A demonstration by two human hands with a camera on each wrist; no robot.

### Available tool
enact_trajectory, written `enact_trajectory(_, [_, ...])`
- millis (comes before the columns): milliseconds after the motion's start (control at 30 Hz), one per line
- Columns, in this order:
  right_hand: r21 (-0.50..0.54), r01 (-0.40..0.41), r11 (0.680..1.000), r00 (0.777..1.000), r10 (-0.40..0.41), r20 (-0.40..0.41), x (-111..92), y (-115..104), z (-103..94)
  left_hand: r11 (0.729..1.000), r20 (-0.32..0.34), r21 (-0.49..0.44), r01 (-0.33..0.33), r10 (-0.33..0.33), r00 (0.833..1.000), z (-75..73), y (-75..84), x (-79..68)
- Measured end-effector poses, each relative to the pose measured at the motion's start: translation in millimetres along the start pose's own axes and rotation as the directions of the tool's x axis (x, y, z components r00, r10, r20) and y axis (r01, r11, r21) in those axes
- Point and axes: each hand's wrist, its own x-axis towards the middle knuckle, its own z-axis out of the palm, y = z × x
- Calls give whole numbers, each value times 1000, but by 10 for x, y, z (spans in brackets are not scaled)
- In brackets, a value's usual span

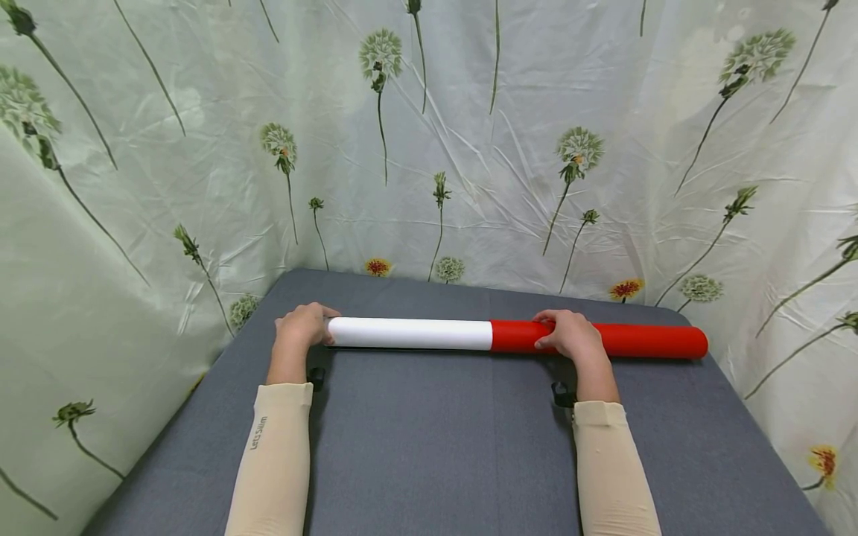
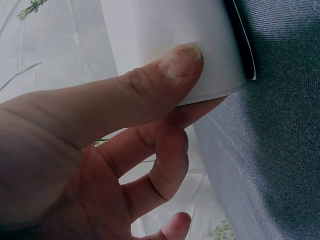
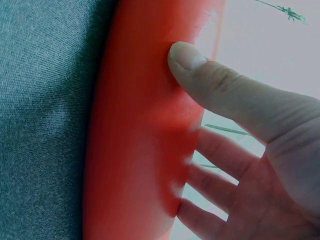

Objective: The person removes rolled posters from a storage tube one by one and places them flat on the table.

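Across the far part of the grey table, I see the red-and-white tube lying with its long axis running left to right, within both hands' grasp. The left hand pinches the white end; the right hand, nearer the middle, grips the red stretch, thumb on the near side, fingers behind.
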Motion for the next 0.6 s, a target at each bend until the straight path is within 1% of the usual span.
enact_trajectory(600, [9, 5, 1000, 1000, -5, -14, 10, 26, 10, 1000, -8, -4, 29, -29, 1000, -21, -41, -15])
